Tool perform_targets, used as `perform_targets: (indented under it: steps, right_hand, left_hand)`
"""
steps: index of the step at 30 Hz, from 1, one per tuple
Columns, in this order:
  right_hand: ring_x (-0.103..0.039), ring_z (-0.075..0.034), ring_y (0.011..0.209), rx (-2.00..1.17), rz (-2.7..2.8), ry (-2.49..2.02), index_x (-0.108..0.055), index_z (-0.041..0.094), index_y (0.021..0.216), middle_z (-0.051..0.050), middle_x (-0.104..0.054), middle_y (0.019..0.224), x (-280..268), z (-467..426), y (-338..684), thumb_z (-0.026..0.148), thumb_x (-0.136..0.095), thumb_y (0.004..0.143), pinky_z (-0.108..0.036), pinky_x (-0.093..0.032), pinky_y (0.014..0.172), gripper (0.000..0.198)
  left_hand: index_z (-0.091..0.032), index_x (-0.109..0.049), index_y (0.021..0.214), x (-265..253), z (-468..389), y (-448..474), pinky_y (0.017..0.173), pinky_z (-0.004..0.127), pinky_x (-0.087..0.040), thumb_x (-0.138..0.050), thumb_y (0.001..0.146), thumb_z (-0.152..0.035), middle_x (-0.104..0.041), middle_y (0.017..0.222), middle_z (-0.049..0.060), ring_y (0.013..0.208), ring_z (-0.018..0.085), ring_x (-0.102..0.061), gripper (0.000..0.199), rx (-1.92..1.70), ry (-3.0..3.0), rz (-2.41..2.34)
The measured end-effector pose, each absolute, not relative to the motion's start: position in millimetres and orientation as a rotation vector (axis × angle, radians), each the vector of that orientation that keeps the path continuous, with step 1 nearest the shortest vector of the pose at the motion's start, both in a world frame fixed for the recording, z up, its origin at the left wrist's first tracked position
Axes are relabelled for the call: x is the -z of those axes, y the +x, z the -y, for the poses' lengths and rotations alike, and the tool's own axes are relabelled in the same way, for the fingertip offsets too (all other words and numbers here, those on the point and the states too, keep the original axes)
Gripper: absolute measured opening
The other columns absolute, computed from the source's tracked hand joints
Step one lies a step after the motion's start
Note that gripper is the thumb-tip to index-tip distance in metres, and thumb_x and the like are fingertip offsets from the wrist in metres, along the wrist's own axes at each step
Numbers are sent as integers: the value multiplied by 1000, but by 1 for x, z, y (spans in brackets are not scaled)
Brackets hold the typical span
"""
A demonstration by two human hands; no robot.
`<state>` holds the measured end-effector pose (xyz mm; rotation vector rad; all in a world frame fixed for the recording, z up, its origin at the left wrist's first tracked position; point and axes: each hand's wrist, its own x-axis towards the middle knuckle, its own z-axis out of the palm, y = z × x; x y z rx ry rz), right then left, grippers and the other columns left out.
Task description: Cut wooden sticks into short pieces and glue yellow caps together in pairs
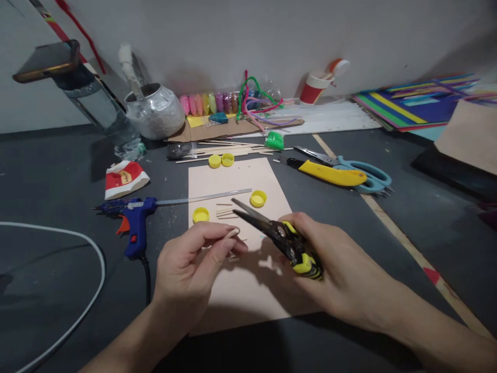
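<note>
My left hand point(200, 259) is closed in a pinch above the beige sheet point(233, 311), with a small pale stick-like piece point(233, 233) at its fingertips, mostly covered by them. Black and yellow scissors point(272, 228) are gripped in my right hand point(341, 269). Their blades are slightly parted and point up and left, just beyond the left fingertips. Behind that hand, several short wooden sticks point(225, 211) lie on the sheet. Yellow bottle caps stand on either side of them, one cap point(201, 215) on the left and another cap point(258, 198) on the right.
A blue glue gun point(137, 223) lies left, its long glue stick point(205, 197) reaching across the sheet. A yellow cutter knife point(330, 173) and blue-handled scissors point(361, 173) rest at right. Farther back are two yellow caps point(221, 160), long wooden skewers point(229, 150) and a silver pot point(155, 111).
</note>
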<state>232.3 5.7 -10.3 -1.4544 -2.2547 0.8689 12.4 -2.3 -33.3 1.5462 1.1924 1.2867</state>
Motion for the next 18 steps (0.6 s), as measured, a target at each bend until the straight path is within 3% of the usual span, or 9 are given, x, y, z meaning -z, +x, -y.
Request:
perform_targets:
  steps: [11,18]
  right_hand:
    - [-52,-19,64,-815,2356,-1385,-51,20,91,-2,-62,77,13,-2,227,28,-57,82,-30,-36,55,13]
    - [-55,-19,67,-800,2355,-1356,-52,20,95,-2,-63,80,11,0,229,27,-57,82,-29,-37,57,15]
  left_hand:
    - [-29,-70,84,34,1,12,66,6,-54,-66,81,1,-75,78,-13,68,3,-72,30,-1385,1571,-1255]
    - [-29,-71,85,36,1,11,66,10,-55,-67,81,-3,-77,79,-11,70,6,-73,27,-1392,1594,-1254]
